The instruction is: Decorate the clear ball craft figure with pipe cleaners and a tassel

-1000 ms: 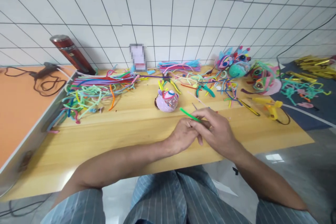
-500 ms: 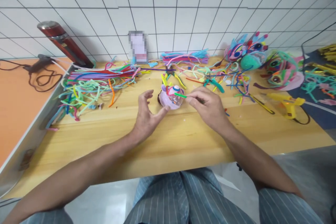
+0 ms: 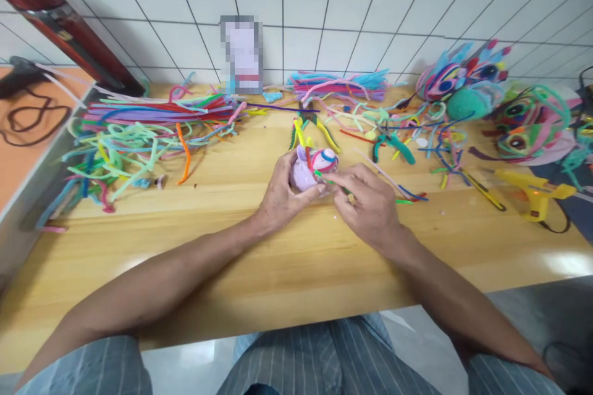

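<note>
My left hand [image 3: 283, 196] is wrapped round a small craft figure [image 3: 304, 176], lilac with pink, red and blue bands and yellow pieces on top. Its thumb lies across the near side, and the palm covers the left side. My right hand [image 3: 368, 205] pinches a short green pipe cleaner [image 3: 318, 173] against the front of the figure. Most of that piece is hidden by the fingers. Just behind the figure lie yellow-handled pliers [image 3: 327, 136].
Bundled pipe cleaners [image 3: 162, 112] and a green tangle [image 3: 139, 157] lie left. Teal-handled pliers [image 3: 402, 149], a craft knife [image 3: 486, 191] and a yellow glue gun [image 3: 537, 192] lie right. Finished colourful figures [image 3: 472, 102] stand at the back right. A red flask [image 3: 69, 31] stands back left.
My left hand has closed from open round the figure. My right hand has brought the green pipe cleaner against its front. The camera view has moved closer.
</note>
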The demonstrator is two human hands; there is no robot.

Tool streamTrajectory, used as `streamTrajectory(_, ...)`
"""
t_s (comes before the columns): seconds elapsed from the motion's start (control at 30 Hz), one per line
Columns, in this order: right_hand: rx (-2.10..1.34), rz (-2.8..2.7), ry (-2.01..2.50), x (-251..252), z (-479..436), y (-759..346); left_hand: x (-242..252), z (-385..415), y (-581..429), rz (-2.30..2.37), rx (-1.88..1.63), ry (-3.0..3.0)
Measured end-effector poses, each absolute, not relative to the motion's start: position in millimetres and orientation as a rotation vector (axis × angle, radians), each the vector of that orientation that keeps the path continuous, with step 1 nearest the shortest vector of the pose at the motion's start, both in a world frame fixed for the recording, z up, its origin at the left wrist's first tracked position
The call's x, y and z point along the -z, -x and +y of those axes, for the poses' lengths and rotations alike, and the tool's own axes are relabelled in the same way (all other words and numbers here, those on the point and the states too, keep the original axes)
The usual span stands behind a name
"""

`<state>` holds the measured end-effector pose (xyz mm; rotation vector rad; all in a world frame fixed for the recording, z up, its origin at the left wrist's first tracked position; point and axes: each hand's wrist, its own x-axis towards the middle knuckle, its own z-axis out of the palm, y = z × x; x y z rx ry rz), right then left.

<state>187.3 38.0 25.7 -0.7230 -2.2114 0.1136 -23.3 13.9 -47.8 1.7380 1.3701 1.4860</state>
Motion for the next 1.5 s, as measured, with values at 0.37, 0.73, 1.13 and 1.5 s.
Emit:
streamTrajectory(0.37, 0.027, -2.208, 0.689, -20.7, 35.9, -187.1, 48.6, 13.9, 22.7, 1.353, -1.525, -1.801)
streamTrajectory(0.73, 0.137, -2.21, 0.684, -17.7, 34.1, -186.6, 57.0, 15.0, 21.3, 1.298, -1.553, -1.671)
streamTrajectory(1.13, 0.256, -2.243, 0.678, -17.8, 31.1, -185.5, 42.6, 5.8, 25.2, 1.237, -1.464, -1.594)
streamTrajectory(1.5, 0.006, -2.279, 0.668, -16.9, 29.0, -191.5, 47.0, 8.8, 21.9, 1.176, -1.478, -1.432)
